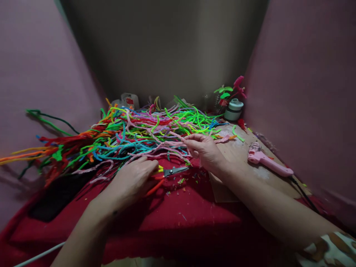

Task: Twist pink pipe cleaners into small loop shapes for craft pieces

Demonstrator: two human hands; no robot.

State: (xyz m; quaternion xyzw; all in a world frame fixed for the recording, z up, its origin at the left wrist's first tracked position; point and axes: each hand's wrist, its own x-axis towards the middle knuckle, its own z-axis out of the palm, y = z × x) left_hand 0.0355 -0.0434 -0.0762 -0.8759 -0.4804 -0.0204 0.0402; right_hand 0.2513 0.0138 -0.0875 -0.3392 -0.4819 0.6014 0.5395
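My left hand (137, 172) is closed around the handles of a pair of scissors (175, 171) with yellow and orange grips. The scissors' blades are together and point right, low over the red cloth. Pinched between the thumb and fingers of my right hand (201, 148) is a pale pink pipe cleaner (175, 135); its far end is lost among the others. Behind both hands spreads a large tangled heap of pipe cleaners (144, 129) in green, blue, pink, red and orange.
A pink glue gun (269, 163) with a black cord lies on a cardboard sheet (236, 159) at right. Behind it stands a white-lidded jar (234, 110) near pipe-cleaner flowers (224, 95). A dark flat object (59, 196) lies at left. Small clippings (182, 181) dot the red cloth (178, 215).
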